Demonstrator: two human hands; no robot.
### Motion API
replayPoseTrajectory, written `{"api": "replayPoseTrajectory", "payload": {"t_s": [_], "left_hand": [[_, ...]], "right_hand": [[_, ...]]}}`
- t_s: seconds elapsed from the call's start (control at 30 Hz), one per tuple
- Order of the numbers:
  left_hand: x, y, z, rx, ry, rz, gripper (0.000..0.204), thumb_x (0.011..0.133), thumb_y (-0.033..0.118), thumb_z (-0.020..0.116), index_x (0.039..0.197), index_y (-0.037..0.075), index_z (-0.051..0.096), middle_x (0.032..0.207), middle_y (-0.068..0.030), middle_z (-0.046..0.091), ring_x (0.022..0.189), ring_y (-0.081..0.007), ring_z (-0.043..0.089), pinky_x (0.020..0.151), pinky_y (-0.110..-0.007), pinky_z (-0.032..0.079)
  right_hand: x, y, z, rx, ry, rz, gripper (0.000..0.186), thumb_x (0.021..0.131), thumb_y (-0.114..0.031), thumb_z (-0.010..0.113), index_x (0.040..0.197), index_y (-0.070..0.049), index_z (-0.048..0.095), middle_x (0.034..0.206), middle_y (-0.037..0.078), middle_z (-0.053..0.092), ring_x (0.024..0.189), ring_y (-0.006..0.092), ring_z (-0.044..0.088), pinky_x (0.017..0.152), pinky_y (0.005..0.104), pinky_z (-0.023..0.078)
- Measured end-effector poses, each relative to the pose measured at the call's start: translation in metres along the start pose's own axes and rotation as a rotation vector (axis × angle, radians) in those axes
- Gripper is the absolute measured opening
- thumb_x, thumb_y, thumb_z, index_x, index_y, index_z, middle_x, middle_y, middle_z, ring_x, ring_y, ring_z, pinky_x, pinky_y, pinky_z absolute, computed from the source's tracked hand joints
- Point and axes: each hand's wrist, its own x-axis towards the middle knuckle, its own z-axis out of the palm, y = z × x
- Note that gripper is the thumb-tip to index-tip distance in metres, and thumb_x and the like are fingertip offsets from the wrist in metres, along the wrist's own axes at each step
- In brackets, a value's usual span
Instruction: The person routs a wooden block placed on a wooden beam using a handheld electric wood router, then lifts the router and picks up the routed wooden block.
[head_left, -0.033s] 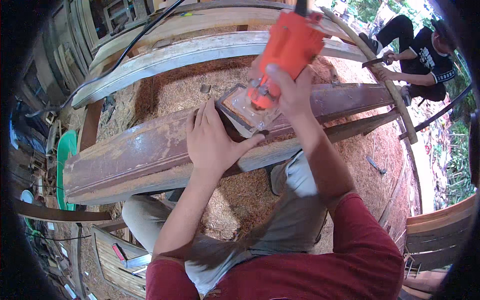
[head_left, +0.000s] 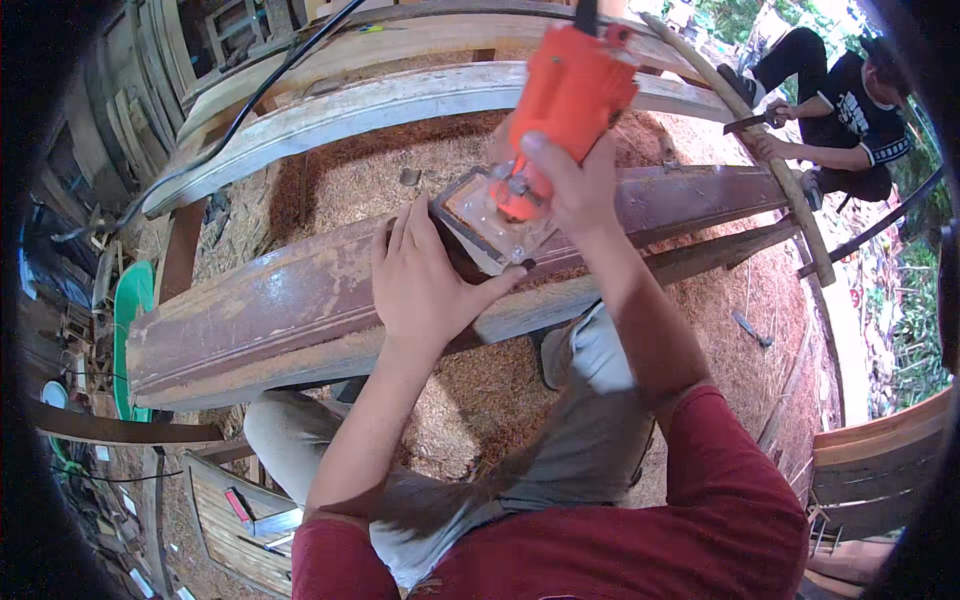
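Observation:
An orange power router (head_left: 570,90) with a clear base stands on a small framed wooden block (head_left: 455,205) atop a long weathered brown plank (head_left: 260,290). My right hand (head_left: 575,190) is closed around the router's body, thumb across its front. Beside the block's left edge, my left hand (head_left: 425,275) presses on the plank, its fingers along the block and its thumb against the near corner, holding it. What lies directly beneath the router's base is hard to make out.
A pale beam (head_left: 330,105) runs behind the plank. At right, a co-worker (head_left: 850,130) crouches by a wooden pole (head_left: 805,230), holding a long dark tool (head_left: 750,122). A black cable (head_left: 240,120), green tub (head_left: 135,300) and wooden offcuts surround the work; shavings cover the ground.
The router's orange body, with my right hand on it, has shifted slightly left. My left hand shows no clear movement.

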Motion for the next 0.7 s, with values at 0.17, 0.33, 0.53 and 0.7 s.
{"api": "replayPoseTrajectory", "payload": {"t_s": [0.17, 0.33, 0.53, 0.7], "left_hand": [[0.005, 0.001, -0.003, -0.014, -0.072, 0.0, 0.119, 0.064, 0.07, 0.091, 0.145, -0.005, 0.046, 0.121, -0.0239, 0.072, 0.117, -0.0413, 0.07, 0.114, -0.055, 0.044], [0.004, 0.002, -0.005, -0.034, -0.068, -0.008, 0.118, 0.063, 0.069, 0.092, 0.144, -0.004, 0.047, 0.118, -0.0225, 0.073, 0.115, -0.0398, 0.071, 0.115, -0.054, 0.045], [0.004, 0.003, -0.004, -0.016, -0.044, -0.02, 0.119, 0.061, 0.069, 0.093, 0.143, -0.004, 0.049, 0.119, -0.0222, 0.073, 0.114, -0.0398, 0.071, 0.114, -0.053, 0.046], [0.004, 0.003, -0.004, -0.062, -0.077, -0.04, 0.119, 0.059, 0.069, 0.094, 0.142, -0.004, 0.049, 0.119, -0.0225, 0.072, 0.115, -0.0412, 0.071, 0.111, -0.053, 0.049]], "right_hand": [[0.001, 0.011, 0.002, -0.167, -0.151, -0.022, 0.048, 0.081, -0.023, 0.09, 0.118, -0.001, 0.069, 0.1, 0.006, 0.076, 0.086, 0.0145, 0.071, 0.079, 0.0331, 0.059], [0.0, 0.01, 0.008, -0.177, -0.132, 0.009, 0.049, 0.08, -0.025, 0.09, 0.117, -0.001, 0.069, 0.101, 0.006, 0.076, 0.088, 0.0147, 0.071, 0.082, 0.0342, 0.058], [0.0, 0.012, 0.007, -0.2, -0.148, 0.044, 0.051, 0.081, -0.024, 0.089, 0.12, -0.001, 0.067, 0.1, 0.006, 0.075, 0.087, 0.0144, 0.07, 0.08, 0.034, 0.058], [0.001, 0.021, 0.005, -0.13, -0.169, 0.046, 0.051, 0.082, -0.024, 0.089, 0.122, -0.001, 0.066, 0.099, 0.005, 0.074, 0.086, 0.0151, 0.07, 0.08, 0.0345, 0.058]]}}
